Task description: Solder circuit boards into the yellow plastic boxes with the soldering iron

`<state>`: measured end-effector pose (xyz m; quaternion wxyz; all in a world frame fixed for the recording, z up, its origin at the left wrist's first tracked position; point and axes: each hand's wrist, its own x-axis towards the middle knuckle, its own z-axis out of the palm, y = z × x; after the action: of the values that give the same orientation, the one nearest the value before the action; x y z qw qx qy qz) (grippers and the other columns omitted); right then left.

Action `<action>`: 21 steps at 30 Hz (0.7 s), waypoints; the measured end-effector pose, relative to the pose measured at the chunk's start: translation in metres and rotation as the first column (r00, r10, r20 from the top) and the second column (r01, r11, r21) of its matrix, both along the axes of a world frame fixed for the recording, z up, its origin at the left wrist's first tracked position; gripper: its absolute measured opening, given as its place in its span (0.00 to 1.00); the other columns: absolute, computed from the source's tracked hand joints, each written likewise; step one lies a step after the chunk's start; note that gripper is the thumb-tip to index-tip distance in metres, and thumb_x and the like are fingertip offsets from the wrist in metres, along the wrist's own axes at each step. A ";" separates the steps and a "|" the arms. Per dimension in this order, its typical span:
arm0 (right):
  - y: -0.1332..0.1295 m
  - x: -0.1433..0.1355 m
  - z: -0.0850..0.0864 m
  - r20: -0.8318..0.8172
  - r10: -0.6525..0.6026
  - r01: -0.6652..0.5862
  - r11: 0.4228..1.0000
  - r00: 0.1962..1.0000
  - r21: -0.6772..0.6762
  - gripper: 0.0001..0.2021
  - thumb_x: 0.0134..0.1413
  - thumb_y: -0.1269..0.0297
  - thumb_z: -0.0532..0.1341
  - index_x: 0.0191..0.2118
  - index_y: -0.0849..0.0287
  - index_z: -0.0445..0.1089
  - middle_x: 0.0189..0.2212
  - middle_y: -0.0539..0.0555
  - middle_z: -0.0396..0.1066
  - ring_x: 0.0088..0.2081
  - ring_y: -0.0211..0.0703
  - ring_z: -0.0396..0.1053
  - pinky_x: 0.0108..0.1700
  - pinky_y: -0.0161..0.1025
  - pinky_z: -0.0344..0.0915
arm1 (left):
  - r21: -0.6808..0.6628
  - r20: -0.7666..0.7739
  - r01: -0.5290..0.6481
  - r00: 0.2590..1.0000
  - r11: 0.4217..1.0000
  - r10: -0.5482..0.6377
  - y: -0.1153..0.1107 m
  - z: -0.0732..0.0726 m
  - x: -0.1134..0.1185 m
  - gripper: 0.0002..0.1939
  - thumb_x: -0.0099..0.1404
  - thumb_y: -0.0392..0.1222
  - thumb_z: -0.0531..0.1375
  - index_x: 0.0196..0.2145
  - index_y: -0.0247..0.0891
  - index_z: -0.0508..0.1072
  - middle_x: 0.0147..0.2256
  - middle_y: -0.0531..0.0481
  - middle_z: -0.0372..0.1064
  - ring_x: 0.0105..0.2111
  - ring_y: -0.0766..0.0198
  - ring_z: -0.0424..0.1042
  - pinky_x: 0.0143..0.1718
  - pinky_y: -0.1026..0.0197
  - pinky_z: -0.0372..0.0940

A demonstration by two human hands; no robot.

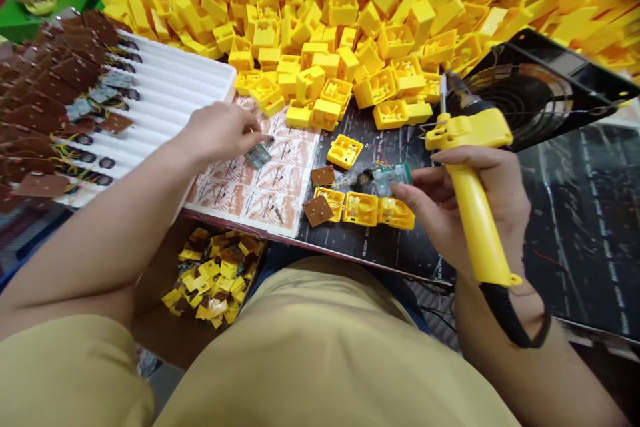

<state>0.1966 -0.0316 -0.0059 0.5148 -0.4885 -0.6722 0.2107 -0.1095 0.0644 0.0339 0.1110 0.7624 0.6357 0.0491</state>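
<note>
Right hand (pixel 503 203): fingers pinching a green circuit board (pixel 393 180), pale-flecked, near the counter's (pixel 575 213) front edge — yellow pistol-shaped tool (pixel 475 213) gripped alongside. Left hand (pixel 217 133): fingers pinching a smaller green board (pixel 259 157), blurred, left of the first. Black covering (pixel 395 247) carries white lettering — too small to read surely.

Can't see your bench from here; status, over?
Left hand pinching small circuit board. Right hand gripping yellow soldering gun plus second board. Yellow cases piled ahead.

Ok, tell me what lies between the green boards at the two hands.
In the head view, a yellow case, a brown board and a round dark part.
</note>
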 end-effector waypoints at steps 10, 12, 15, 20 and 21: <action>-0.012 -0.003 -0.005 0.064 -0.008 0.001 0.995 0.998 0.102 0.22 0.50 0.67 0.71 0.48 0.51 0.63 0.37 0.48 0.73 0.34 0.37 0.75 0.37 0.30 0.75 | 0.192 0.355 0.452 0.796 0.871 -0.491 -0.051 -0.023 0.098 0.17 0.71 0.44 0.52 0.45 0.36 0.78 0.48 0.44 0.76 0.51 0.56 0.70 0.57 0.50 0.61; -0.014 -0.003 -0.005 0.096 -0.006 -0.006 0.992 0.995 0.129 0.22 0.50 0.68 0.70 0.48 0.52 0.62 0.38 0.49 0.72 0.35 0.36 0.75 0.38 0.29 0.74 | 0.099 0.548 0.451 0.720 0.887 -0.427 -0.049 -0.026 0.110 0.18 0.72 0.45 0.51 0.45 0.35 0.78 0.47 0.44 0.76 0.50 0.59 0.72 0.55 0.54 0.64; -0.016 -0.003 -0.007 0.129 -0.009 -0.011 0.988 0.992 0.152 0.21 0.52 0.67 0.69 0.49 0.52 0.62 0.38 0.50 0.71 0.35 0.37 0.75 0.38 0.30 0.75 | -0.085 0.791 0.423 0.579 0.902 -0.197 -0.045 -0.027 0.121 0.16 0.70 0.47 0.55 0.43 0.33 0.77 0.42 0.46 0.78 0.42 0.63 0.75 0.46 0.61 0.69; -0.015 -0.004 -0.006 0.221 -0.048 -0.011 0.966 0.974 0.258 0.21 0.53 0.67 0.69 0.49 0.52 0.62 0.37 0.48 0.73 0.32 0.35 0.75 0.36 0.28 0.73 | -0.229 0.873 0.370 0.487 0.900 0.021 -0.043 -0.015 0.127 0.13 0.65 0.46 0.61 0.38 0.31 0.77 0.36 0.47 0.78 0.36 0.66 0.76 0.39 0.65 0.69; -0.014 -0.004 -0.006 0.240 -0.056 -0.013 0.961 0.969 0.277 0.21 0.52 0.67 0.70 0.49 0.52 0.62 0.36 0.48 0.73 0.32 0.35 0.75 0.35 0.28 0.73 | -0.217 0.867 0.358 0.499 0.908 0.011 -0.043 -0.012 0.126 0.13 0.65 0.45 0.61 0.38 0.31 0.77 0.36 0.47 0.78 0.36 0.66 0.76 0.39 0.65 0.69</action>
<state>0.1928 -0.0459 -0.0115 0.4929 -0.4416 -0.7482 0.0470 0.0167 0.0214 0.0220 0.5537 0.6645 0.4137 0.2841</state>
